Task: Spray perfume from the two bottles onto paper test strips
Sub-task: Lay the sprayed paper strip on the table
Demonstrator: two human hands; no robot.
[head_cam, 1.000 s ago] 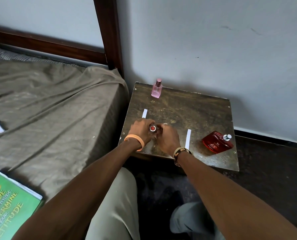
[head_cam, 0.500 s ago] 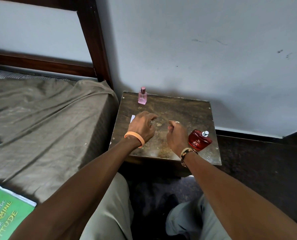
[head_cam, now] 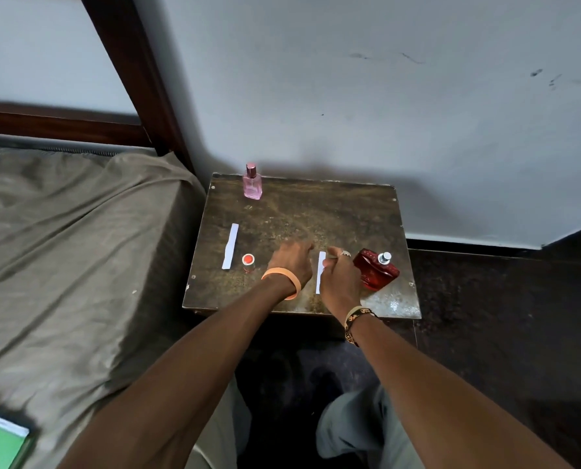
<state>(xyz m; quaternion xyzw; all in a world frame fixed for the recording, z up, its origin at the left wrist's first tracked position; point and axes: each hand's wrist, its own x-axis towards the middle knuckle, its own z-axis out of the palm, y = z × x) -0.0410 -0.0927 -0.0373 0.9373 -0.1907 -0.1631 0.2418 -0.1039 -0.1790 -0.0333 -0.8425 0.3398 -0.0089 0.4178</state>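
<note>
Red bottle (head_cam: 375, 274) stands uncapped just right of my right hand (head_cam: 341, 282), with a strip (head_cam: 320, 277) between my two hands on the table (head_cam: 316, 211)
Strip's long axis runs straight away from me. My right hand is curled at its far end, but I cannot tell if it pinches the paper. My left hand (head_cam: 292, 262), loose and holding nothing, hovers just left of the strip. I judge the right hand nearer the bottle, the left free for the paper
</note>
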